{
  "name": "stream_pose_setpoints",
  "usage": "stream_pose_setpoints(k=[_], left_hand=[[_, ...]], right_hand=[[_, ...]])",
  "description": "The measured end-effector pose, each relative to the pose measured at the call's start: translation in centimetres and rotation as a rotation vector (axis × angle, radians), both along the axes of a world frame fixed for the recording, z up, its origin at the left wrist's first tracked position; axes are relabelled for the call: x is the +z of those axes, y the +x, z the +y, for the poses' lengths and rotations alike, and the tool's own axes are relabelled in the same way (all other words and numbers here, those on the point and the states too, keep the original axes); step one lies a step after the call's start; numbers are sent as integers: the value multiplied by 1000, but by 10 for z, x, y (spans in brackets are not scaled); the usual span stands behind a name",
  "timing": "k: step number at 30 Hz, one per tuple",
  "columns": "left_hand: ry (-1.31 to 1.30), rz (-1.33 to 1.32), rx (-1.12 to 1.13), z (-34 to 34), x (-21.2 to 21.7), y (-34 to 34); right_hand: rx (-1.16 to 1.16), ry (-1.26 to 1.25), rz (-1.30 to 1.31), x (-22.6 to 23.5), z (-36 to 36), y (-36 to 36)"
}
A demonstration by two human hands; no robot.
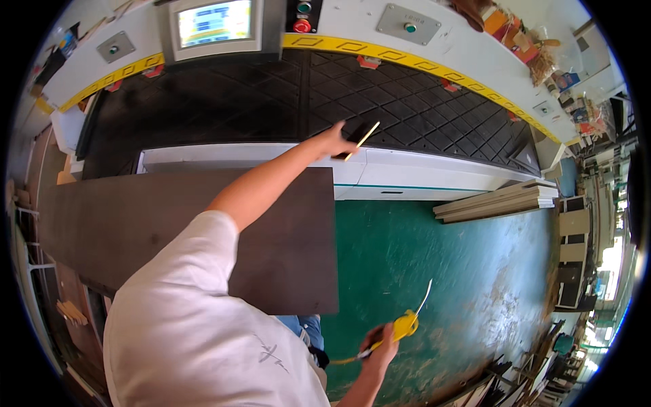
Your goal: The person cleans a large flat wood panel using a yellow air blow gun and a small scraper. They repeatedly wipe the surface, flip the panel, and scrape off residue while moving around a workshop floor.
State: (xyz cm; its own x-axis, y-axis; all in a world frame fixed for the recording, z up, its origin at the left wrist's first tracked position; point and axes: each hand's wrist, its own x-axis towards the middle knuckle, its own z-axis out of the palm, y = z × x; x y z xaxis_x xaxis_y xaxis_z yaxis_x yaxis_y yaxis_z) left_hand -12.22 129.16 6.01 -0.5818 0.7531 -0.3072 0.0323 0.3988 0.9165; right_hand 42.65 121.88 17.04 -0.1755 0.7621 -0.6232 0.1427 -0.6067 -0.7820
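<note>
My left hand reaches out over the front edge of the machine. It is closed on a small dark flat piece with a bright yellow edge; motion blurs it, and I cannot tell its kind. Low on the right, my right hand is closed round a yellow tool with a rounded, loop-like end. A thin white strip curves up from that tool, and a yellow strip shows on the hand's other side. Below my left forearm lies a large dark brown board.
Ahead stands a machine with a black ribbed bed, a yellow-striped rail, a lit screen and a red button. Pale boards are stacked at the right, beside the green floor. Offcuts lie lower right.
</note>
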Motion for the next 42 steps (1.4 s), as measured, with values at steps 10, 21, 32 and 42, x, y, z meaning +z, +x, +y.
stream_pose_setpoints(k=[10, 21, 32, 42], left_hand=[[351, -868, 36, -417, 141, 318], [341, -271, 647, -609, 171, 389], [-275, 297, 1286, -893, 131, 99], [-615, 443, 1152, -1092, 51, -263]], right_hand=[[393, 94, 211, -40, 70, -125], [1626, -144, 168, -42, -226, -209], [1566, -463, 292, -86, -391, -207], [1421, -146, -68, -93, -545, -196]])
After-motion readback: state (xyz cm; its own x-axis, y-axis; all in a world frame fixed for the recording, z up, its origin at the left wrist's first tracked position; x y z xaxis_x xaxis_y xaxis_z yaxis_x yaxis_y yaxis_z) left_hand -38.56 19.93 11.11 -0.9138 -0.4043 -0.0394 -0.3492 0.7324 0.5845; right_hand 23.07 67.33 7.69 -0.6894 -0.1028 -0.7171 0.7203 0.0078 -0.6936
